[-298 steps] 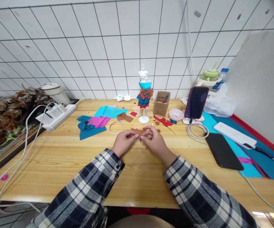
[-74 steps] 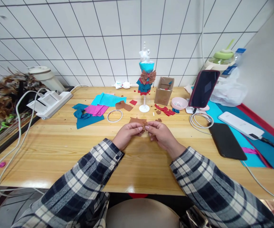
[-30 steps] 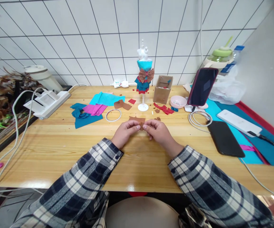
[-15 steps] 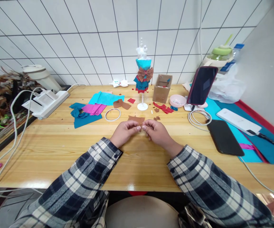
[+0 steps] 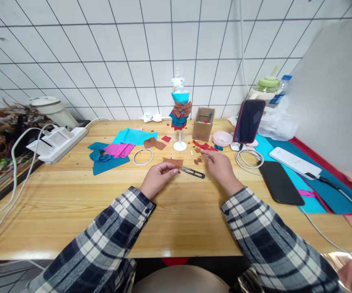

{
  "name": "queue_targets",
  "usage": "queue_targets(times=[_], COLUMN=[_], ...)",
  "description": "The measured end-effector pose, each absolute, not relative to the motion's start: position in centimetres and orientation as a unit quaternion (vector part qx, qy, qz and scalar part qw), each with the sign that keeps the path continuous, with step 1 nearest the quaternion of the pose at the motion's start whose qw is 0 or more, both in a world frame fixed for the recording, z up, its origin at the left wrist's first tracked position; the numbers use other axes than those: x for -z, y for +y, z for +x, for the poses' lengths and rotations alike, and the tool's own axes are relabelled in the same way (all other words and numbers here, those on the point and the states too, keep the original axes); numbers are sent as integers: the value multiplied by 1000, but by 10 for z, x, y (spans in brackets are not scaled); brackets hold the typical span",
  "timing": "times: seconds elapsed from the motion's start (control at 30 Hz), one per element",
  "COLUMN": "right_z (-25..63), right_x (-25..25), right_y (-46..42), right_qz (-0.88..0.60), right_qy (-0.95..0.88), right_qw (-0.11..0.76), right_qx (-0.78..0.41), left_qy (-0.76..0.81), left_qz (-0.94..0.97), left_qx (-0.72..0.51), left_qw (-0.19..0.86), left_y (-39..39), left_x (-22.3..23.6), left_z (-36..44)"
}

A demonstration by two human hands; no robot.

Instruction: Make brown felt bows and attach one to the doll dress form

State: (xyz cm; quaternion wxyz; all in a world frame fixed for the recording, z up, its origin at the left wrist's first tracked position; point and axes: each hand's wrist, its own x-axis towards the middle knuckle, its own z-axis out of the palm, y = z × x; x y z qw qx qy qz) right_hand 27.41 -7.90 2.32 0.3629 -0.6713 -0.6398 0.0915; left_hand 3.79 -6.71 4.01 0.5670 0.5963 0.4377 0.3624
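Note:
My left hand (image 5: pixel 159 179) is closed, thumb against fingers, on a small piece of brown crepe paper (image 5: pixel 178 166) that the fingertips mostly hide. Beside it on the table lie black-handled thread snips (image 5: pixel 192 172), blades toward that hand. A flat brown paper piece (image 5: pixel 172 161) lies just beyond the left fingers. My right hand (image 5: pixel 221 169) reaches forward with the index finger stretched out, at small brown paper scraps (image 5: pixel 197 150). A little brown bow (image 5: pixel 198 161) rests left of it. Behind stands a white dress form (image 5: pixel 180 97) in a blue paper dress with a brown bow.
Blue, magenta and teal crepe sheets (image 5: pixel 111 166) and a white ring (image 5: pixel 143 156) lie at left. A cardboard box (image 5: pixel 203 126), pink bowl (image 5: pixel 222 138) and propped phone (image 5: pixel 249 122) stand at right. A dark phone (image 5: pixel 281 183) and cables lie farther right.
My right hand has parted from the left and moved right and forward to the brown scraps. The snips now show on the table between the hands. The view has tilted up and shifted slightly right.

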Motion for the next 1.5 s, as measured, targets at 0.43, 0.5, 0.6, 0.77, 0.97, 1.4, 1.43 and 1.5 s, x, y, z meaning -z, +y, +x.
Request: queue_targets(times=[0.43,0.5,0.6,0.77,0.97,1.4,1.43,1.5], right_z=[287,287,287,289,261,208,208,208], right_x=[-26,-25,-24,-28,-36,-29,-28,-28], right_y=[-80,-78,-76,-75,-85,-96,-96,-96], right_qz=[-740,-745,-710,-672,-561,-508,-510,-509], right_qy=[-568,-545,-536,-472,-528,-529,-528,-530], right_qw=[354,373,450,557,556,495,493,490], right_qx=[-66,-95,-75,-126,-312,-465,-467,-469], left_qy=[445,444,446,444,436,431,432,433], left_qz=[590,592,582,579,594,609,605,597], left_qx=[-375,-378,-387,-397,-372,-362,-365,-371], left_qw=[559,556,559,557,565,559,560,564], left_y=[-69,-68,-68,-68,-69,-72,-72,-72], left_x=[-40,-40,-41,-41,-41,-41,-41,-40], left_z=[37,37,37,37,38,40,40,41])
